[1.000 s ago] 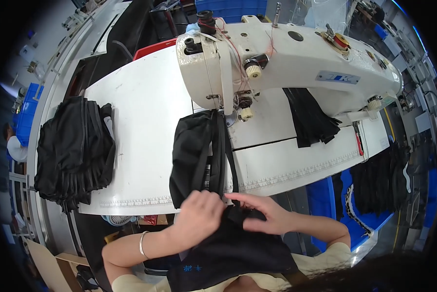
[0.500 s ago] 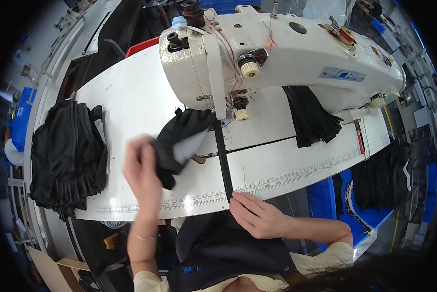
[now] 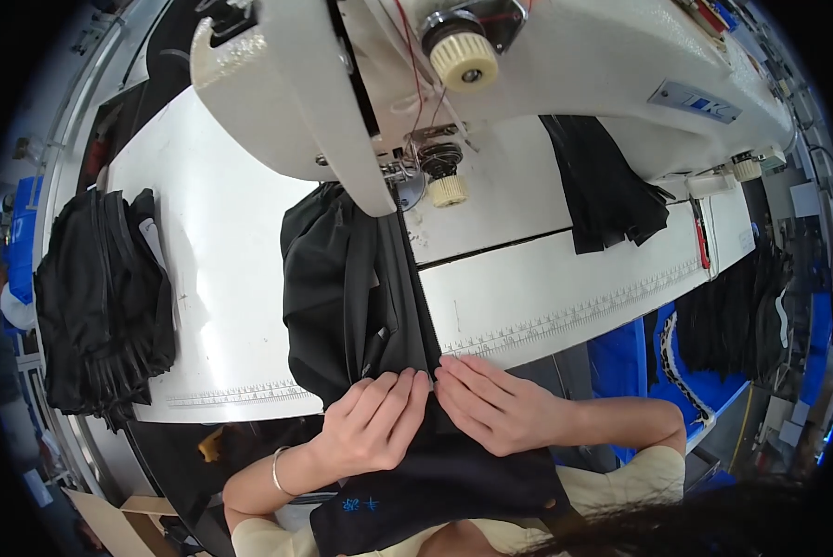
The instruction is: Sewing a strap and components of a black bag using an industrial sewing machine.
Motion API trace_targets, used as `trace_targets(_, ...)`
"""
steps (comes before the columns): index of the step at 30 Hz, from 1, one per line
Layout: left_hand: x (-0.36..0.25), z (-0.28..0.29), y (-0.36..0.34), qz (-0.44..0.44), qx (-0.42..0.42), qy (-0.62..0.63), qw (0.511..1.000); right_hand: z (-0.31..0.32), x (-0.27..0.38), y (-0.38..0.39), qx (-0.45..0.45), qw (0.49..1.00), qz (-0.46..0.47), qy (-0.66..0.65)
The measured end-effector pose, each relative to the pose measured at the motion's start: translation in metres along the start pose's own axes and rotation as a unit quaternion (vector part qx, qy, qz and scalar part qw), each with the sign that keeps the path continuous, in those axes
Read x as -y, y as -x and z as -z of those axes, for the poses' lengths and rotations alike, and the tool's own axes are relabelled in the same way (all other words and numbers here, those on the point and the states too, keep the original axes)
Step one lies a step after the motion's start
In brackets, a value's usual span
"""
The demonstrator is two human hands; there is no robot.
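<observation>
A gathered piece of black fabric (image 3: pixel 323 288) runs from under the white sewing machine's (image 3: pixel 277 102) needle area to the table's near edge. Along its right side lies a narrow black strip (image 3: pixel 425 306). My left hand (image 3: pixel 370 422) is closed, pinching the near end of the fabric beside the strip. Right next to it, my right hand (image 3: pixel 500 407) pinches the strip's near end, fingertips together. Both hands nearly touch at the front edge. The needle and presser foot are mostly hidden behind the machine's white head.
Stacked black fabric pieces (image 3: pixel 110 306) lie at the table's left. More black strips (image 3: pixel 606 186) rest under the machine arm. A red-handled tool (image 3: pixel 701 237) lies at the right, and a printed ruler (image 3: pixel 565 320) follows the near edge. Blue bins (image 3: pixel 620 371) stand below, right.
My left hand has come right and nearer, bringing the fabric's near end beside the strip. The fabric now lies stretched along it. My right hand still pinches the strip. The view has moved closer.
</observation>
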State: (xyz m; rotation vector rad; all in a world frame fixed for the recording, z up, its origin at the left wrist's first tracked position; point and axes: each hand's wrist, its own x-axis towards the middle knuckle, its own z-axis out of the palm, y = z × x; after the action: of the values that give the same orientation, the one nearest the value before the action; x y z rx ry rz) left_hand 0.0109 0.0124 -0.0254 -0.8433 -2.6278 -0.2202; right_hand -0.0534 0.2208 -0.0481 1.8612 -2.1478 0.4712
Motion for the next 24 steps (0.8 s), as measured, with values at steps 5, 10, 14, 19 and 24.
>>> trace_targets(5, 0.0, -0.011, 0.003, 0.026, -0.023, 0.033, 0.999, -0.001, 0.0, 0.001, 0.0, 1.0, 0.002, -0.001)
trace_targets(10, 0.004, -0.011, 0.007, 0.048, -0.018, 0.058, 0.997, -0.001, 0.0, 0.0, 0.003, 1.0, 0.01, -0.003)
trace_targets(14, 0.009, 0.003, 0.001, 0.088, 0.002, 0.084, 0.993, 0.002, 0.0, -0.002, 0.012, 1.0, 0.014, -0.002)
trace_targets(19, 0.006, -0.004, 0.001, 0.024, 0.007, 0.047, 0.999, 0.0, 0.001, -0.003, 0.01, 1.0, 0.021, 0.004)
trace_targets(24, 0.003, -0.008, 0.002, 0.028, 0.01, 0.056, 0.998, 0.0, 0.002, -0.003, 0.014, 1.0, 0.025, 0.011)
